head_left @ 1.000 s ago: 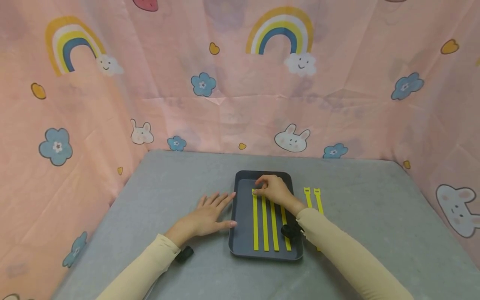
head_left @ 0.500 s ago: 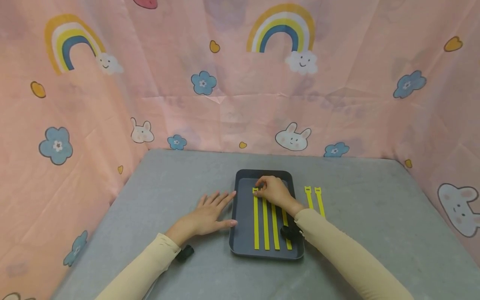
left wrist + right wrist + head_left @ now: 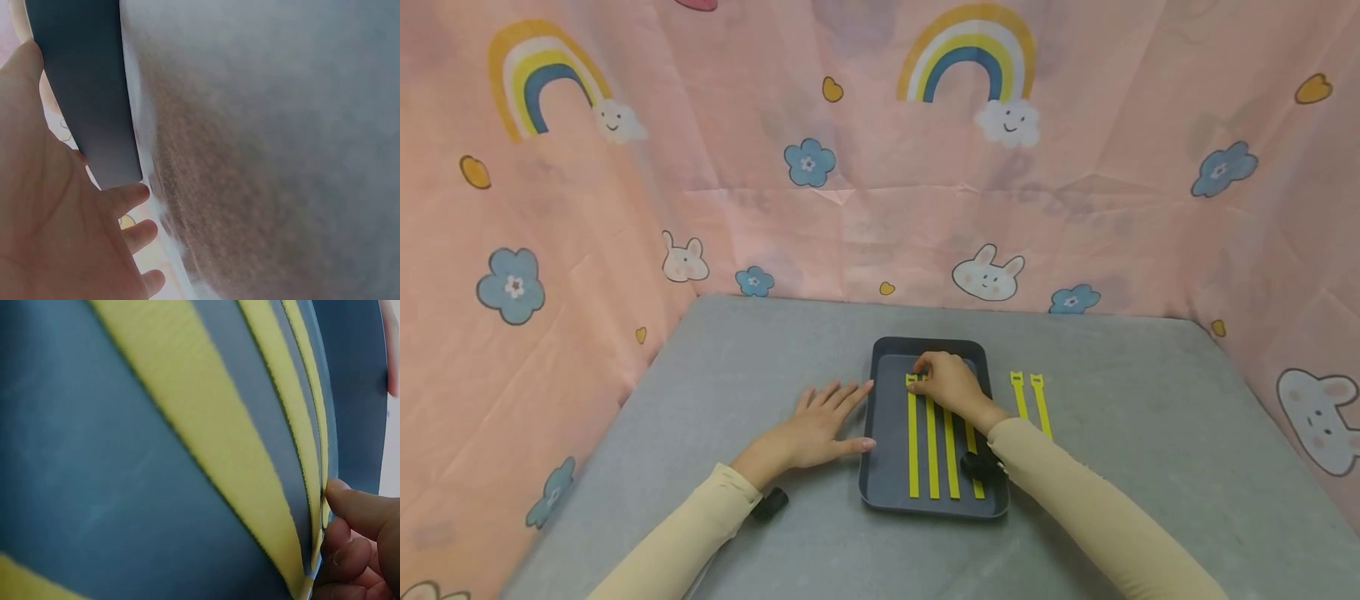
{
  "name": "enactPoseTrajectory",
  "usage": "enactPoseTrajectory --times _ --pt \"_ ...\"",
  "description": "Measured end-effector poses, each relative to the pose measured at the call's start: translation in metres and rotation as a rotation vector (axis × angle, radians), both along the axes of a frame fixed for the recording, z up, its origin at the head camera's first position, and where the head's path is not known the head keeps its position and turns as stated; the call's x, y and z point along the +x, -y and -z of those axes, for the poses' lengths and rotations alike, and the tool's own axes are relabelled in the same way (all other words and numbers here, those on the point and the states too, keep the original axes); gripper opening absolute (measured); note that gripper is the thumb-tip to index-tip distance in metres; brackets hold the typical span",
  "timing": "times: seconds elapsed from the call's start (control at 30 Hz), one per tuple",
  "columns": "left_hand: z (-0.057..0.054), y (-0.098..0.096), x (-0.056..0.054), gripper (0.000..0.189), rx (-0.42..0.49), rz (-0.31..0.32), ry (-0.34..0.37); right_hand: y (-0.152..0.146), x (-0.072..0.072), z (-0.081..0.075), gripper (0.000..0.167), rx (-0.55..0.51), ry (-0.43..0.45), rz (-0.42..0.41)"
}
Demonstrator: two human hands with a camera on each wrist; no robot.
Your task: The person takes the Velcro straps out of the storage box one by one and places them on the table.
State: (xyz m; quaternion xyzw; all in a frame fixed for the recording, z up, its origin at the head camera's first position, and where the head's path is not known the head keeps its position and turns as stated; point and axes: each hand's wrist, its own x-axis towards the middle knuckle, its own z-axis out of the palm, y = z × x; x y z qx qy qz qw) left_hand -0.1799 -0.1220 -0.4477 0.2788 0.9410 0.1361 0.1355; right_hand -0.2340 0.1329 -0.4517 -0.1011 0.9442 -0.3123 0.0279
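— Where to look 1st?
— At 4 yellow straps [image 3: 932, 450], laid side by side in dk grey tray [image 3: 887, 425]. Also at 2 more straps [image 3: 1042, 404] just R of tray, partly hidden by R sleeve [image 3: 1075, 500].
— On what?
— On grey table [image 3: 760, 350], w/ pink curtain [image 3: 880, 217] at back & sides, printed w/ rainbows [image 3: 966, 37] & bunnies [image 3: 988, 277].
— Touched how?
— Lying R of L hand [image 3: 805, 437], partly under R hand [image 3: 951, 385]. Pinching L-most strap's [image 3: 913, 450] head w/ R thumb & fingertips; spreading L fingers, touching tray's L rim.
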Motion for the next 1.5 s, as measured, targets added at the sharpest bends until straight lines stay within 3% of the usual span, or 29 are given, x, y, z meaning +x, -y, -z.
enactPoseTrajectory --times 0.4,0.7,1.1,1.33,1.5 --pt "0.000 0.001 0.000 0.089 -0.009 -0.001 0.010 0.002 0.000 0.000 0.028 -0.003 0.021 -0.009" --pt "0.010 0.003 -0.004 0.091 0.017 0.009 0.003 0.003 -0.002 -0.003 0.023 0.003 0.040 -0.031" --pt "0.003 0.001 -0.001 0.088 -0.011 0.003 -0.005 0.003 -0.002 -0.005 0.020 -0.007 0.044 -0.050" --pt "0.004 0.002 -0.002 0.089 0.014 0.016 0.000 0.003 -0.002 -0.005 0.031 0.061 0.029 -0.023" --pt "0.005 0.002 -0.002 0.089 0.028 0.015 -0.004 0.004 -0.003 -0.007 0.031 0.107 0.026 -0.018"
